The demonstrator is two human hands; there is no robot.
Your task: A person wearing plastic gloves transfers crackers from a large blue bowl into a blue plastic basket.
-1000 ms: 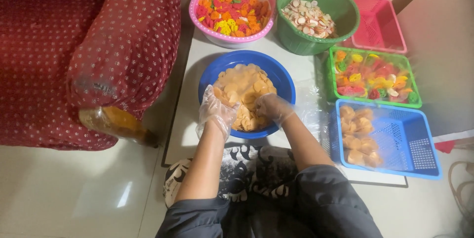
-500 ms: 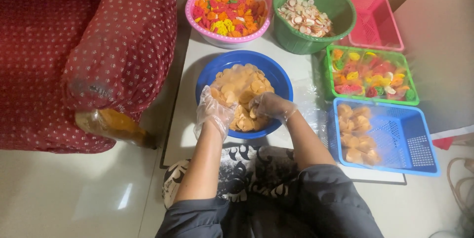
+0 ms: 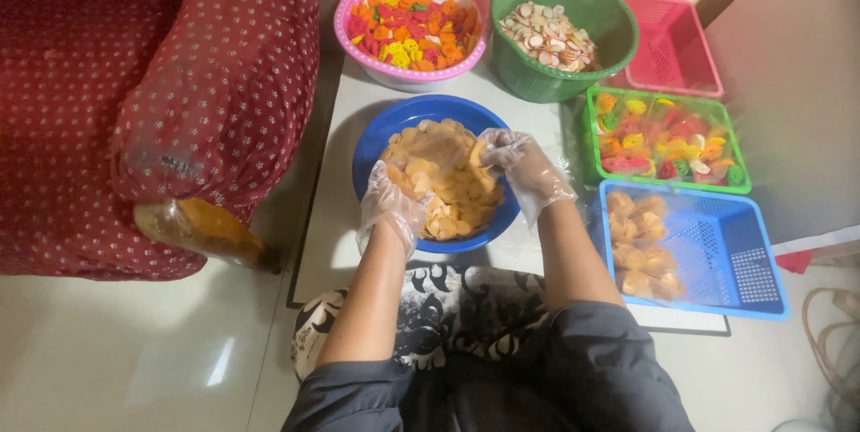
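The blue bowl [image 3: 436, 172] sits on the white floor mat [image 3: 345, 217], right in front of the person's knees, and it is full of flat orange-tan crackers [image 3: 448, 185]. Both hands wear thin clear gloves. The left hand [image 3: 391, 208] rests on the near left side of the pile with its fingers curled over some crackers. The right hand [image 3: 524, 168] is at the right side of the bowl and pinches a clear plastic bag [image 3: 448, 147] that lies over the crackers.

These crackers look thin and dry — a hard squeeze could snap them. The gloves look slippery, so the bag could slide out of the fingers, and crackers could spill over the low rim onto the mat.

Just right of the bowl is a blue basket [image 3: 717, 257] with bagged tan crackers in it. Behind that is a green basket [image 3: 667, 138] of bright mixed crackers, and a pink basket [image 3: 676, 42] stands behind that one. At the far side are a pink bowl [image 3: 412, 20] of red, orange and yellow crackers and a green bowl [image 3: 566, 33] of pale ones. All of these stand close together — a wide swing of an elbow could bump one. A dark red spotted chair [image 3: 152, 91] crowds the left side.
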